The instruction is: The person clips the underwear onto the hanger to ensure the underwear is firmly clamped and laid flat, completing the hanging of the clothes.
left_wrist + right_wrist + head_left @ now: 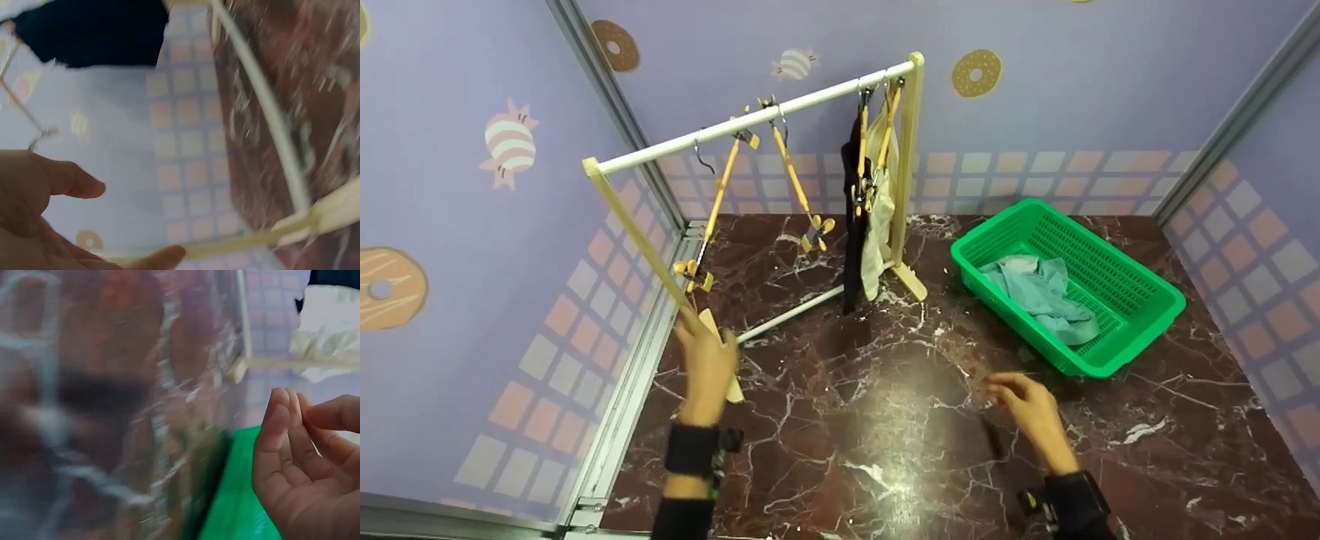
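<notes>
My left hand (706, 367) is up at the near wooden post of the little clothes rack (750, 127). Its fingers look loose and spread, and I cannot tell whether they touch the post. My right hand (1030, 411) hovers over the marble table (885, 450), loosely curled and holding nothing. The green basket (1140, 300) with its teal cloth (1039, 289) sits just beyond it. Ahead of my left hand hang two empty clip hangers (802, 187), and further along a dark garment (853, 217) and a pale one. The rack looks light, so I judge a sideways knock at the post could tip it or shake the hangers off. I can read no brand or writing anywhere.
</notes>
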Motion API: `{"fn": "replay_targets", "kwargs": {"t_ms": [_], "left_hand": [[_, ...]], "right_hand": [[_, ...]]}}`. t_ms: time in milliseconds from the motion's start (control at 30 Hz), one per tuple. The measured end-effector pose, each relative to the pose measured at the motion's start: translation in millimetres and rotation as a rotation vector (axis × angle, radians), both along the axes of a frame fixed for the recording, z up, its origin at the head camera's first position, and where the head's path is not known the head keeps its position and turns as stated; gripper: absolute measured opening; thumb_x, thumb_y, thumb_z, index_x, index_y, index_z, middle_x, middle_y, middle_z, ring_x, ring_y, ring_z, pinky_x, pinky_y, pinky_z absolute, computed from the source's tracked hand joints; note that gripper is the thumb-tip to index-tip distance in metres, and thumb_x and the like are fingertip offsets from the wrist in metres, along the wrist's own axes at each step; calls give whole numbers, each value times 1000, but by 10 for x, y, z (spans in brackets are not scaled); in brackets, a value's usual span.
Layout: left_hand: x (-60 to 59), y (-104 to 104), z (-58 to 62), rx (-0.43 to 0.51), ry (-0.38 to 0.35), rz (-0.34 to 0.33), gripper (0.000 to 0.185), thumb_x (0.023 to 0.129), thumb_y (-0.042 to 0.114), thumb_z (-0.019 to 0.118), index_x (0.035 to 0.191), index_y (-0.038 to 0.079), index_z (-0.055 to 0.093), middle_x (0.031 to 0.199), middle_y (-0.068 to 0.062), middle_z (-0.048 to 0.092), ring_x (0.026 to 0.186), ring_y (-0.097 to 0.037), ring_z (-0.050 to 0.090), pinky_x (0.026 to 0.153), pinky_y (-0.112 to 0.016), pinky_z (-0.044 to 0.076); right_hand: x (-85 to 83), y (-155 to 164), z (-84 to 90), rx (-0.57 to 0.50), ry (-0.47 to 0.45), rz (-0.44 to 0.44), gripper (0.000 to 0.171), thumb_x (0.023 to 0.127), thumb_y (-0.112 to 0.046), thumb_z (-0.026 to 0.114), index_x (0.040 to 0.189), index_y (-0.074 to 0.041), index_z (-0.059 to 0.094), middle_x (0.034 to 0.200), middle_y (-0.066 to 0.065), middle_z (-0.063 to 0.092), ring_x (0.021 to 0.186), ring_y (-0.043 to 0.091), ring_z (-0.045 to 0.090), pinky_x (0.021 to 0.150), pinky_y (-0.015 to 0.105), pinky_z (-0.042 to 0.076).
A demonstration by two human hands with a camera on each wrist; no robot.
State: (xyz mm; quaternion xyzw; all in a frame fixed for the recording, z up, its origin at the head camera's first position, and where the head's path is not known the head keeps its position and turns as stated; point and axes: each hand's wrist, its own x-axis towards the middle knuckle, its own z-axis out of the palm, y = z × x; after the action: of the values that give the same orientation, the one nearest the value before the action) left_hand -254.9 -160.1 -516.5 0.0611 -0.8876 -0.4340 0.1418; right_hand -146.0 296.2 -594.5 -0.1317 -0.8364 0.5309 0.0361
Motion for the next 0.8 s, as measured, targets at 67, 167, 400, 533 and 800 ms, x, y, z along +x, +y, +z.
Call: {"fn": "replay_targets", "kwargs": {"t_ms": [67, 167, 400, 533, 800], "left_hand": [[113, 149, -161, -27, -7, -48, 79, 94, -2, 58, 153, -19, 7, 147, -49, 19, 123, -57, 48, 103, -56, 49], [270, 384, -401, -60, -41, -149, 70, 93, -3, 58, 149, -20, 19, 145, -49, 26, 124, -58, 48, 103, -59, 49], [451, 937, -723, -54, -132, -358, 58, 92, -3, 62, 145, -13, 39, 142, -35, 42, 131, -48, 47, 112, -56, 42], [488, 1303, -791, -40, -129, -485, 53, 93, -2, 61, 144, -8, 46, 143, -29, 47, 131, -44, 50, 112, -55, 43], [465, 1934, -826, -44, -96, -662, 47, 95, 1, 60, 142, -1, 53, 140, -17, 56, 128, -32, 55, 111, -44, 45]], "right_hand": [[114, 57, -87, -41, -14, -49, 24, 100, -5, 63, 120, 5, 69, 108, 22, 73, 86, 20, 72, 72, 22, 58], [270, 151, -167, -39, -23, -120, 25, 102, -4, 59, 123, 7, 67, 113, 24, 72, 83, 16, 72, 72, 22, 59], [483, 407, -237, 168, -5, -341, 24, 101, -5, 57, 120, -1, 70, 108, 18, 75, 72, 5, 67, 55, 13, 48], [531, 579, -221, 119, -10, -467, 24, 101, -4, 53, 120, 2, 67, 106, 19, 74, 66, -2, 63, 54, 16, 51], [354, 885, -88, -207, -19, -575, 50, 109, -24, 40, 149, 6, 36, 141, 28, 49, 68, -7, 63, 69, 19, 60]]}}
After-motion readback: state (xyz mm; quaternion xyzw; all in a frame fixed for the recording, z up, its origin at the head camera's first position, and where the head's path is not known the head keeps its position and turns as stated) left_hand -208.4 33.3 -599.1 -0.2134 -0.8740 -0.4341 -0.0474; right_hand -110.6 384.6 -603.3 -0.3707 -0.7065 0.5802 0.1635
